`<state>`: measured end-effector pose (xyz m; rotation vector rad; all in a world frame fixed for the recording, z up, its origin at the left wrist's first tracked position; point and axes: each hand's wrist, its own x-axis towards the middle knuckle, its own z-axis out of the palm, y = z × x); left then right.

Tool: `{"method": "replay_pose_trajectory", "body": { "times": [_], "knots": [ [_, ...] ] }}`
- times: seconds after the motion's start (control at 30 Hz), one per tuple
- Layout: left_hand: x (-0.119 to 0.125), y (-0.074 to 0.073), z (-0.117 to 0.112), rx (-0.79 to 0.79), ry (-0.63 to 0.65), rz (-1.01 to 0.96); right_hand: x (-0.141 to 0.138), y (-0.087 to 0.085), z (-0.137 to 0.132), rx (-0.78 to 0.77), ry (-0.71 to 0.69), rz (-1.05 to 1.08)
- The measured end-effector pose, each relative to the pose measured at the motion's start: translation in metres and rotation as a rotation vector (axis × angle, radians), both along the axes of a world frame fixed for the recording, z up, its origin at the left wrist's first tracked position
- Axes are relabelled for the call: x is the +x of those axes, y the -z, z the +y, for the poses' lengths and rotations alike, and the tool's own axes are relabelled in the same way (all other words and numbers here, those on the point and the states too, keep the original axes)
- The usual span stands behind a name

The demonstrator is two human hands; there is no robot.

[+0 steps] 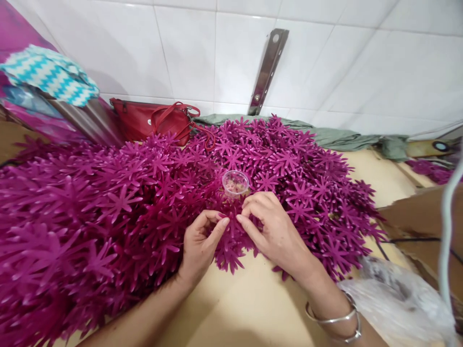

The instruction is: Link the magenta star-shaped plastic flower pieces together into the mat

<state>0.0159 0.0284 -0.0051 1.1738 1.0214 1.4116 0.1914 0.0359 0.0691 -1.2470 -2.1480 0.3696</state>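
My left hand point(200, 238) is closed in a pinch, thumb against index finger, with a bit of purple flower piece showing at the fingertips. Close to its right, my right hand point(269, 224) also pinches, but whatever lies between its fingertips is too small to make out. Purple star-shaped artificial flowers point(230, 258) lie just below and behind the fingertips. Beyond my hands a small clear plastic cup point(236, 183) sits among the flowers, with small pale pinkish bits inside.
Large heaps of purple flowers point(97, 207) spread left and right over the cream tabletop point(246, 308). A red purse point(144, 118) lies at the tiled wall. On the right are a clear plastic bag point(401, 299), cardboard point(415, 217) and a pale cable point(446, 231).
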Motion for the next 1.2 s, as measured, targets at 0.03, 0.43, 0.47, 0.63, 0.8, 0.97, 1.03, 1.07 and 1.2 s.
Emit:
{"method": "replay_pose_trajectory", "body": {
  "times": [0.03, 0.43, 0.47, 0.63, 0.8, 0.97, 1.03, 1.07, 1.2],
  "knots": [
    [0.0, 0.001, -0.001, 0.013, 0.0, 0.017, 0.002, -0.004, 0.0, -0.028, -0.007, -0.043],
    [-0.005, -0.007, -0.005, 0.447, -0.078, 0.413, 0.022, -0.04, 0.019, 0.053, 0.241, -0.036],
    [-0.005, -0.005, -0.007, 0.411, -0.077, 0.391, 0.018, -0.039, 0.023, 0.068, 0.219, -0.014],
    [-0.002, 0.005, -0.007, 0.181, -0.112, 0.236, -0.016, -0.025, 0.049, 0.143, 0.041, -0.035],
    [-0.003, 0.001, -0.007, 0.189, -0.063, 0.27, -0.049, -0.02, 0.079, 0.052, 0.035, -0.307],
    [-0.003, -0.003, -0.01, 0.228, -0.052, 0.351, -0.057, -0.03, 0.098, 0.008, 0.101, -0.222],
    [-0.002, -0.004, -0.01, 0.241, -0.054, 0.358, -0.054, -0.033, 0.102, -0.002, 0.135, -0.078],
    [-0.001, -0.004, -0.009, 0.25, -0.052, 0.36, -0.053, -0.034, 0.104, -0.003, 0.14, 0.002],
    [-0.001, -0.006, -0.005, 0.329, -0.062, 0.399, -0.054, -0.032, 0.109, 0.001, 0.12, 0.248]
  ]
}}
